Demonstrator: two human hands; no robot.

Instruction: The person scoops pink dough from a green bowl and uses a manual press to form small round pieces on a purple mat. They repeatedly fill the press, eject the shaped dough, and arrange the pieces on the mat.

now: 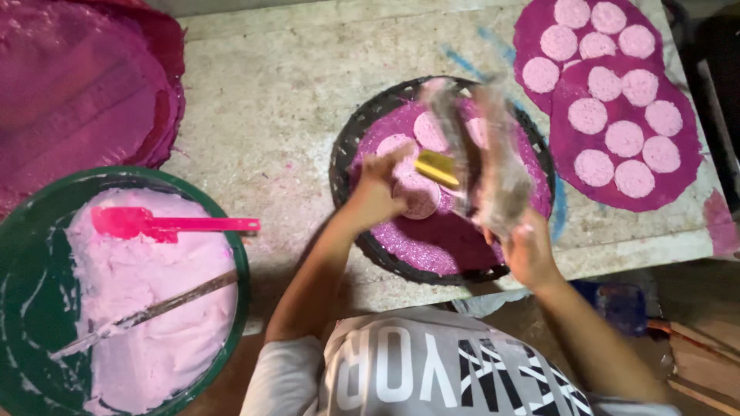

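The right hand (530, 254) grips a blurred clear plastic bag (486, 154) over the near edge of the round dark basket tray (347, 146), while the left hand (378, 189) closes on a yellow scraper (437, 167) above the tray's purple mat (439, 239), which shows about four pale pink discs (429, 131). Near the tabletop's left edge a green basin (231, 254) of pink paste holds one pink spatula (162, 224) and one stick (146, 314); at the far right corner lie two purple mats (686, 166), five and seven discs.

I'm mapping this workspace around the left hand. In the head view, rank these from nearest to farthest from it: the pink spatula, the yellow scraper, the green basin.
From the left hand:
1. Yellow scraper, just right of it, over the round tray.
2. Pink spatula, to the left, across the basin's rim.
3. Green basin, far left, its bare green wall beyond the spatula.
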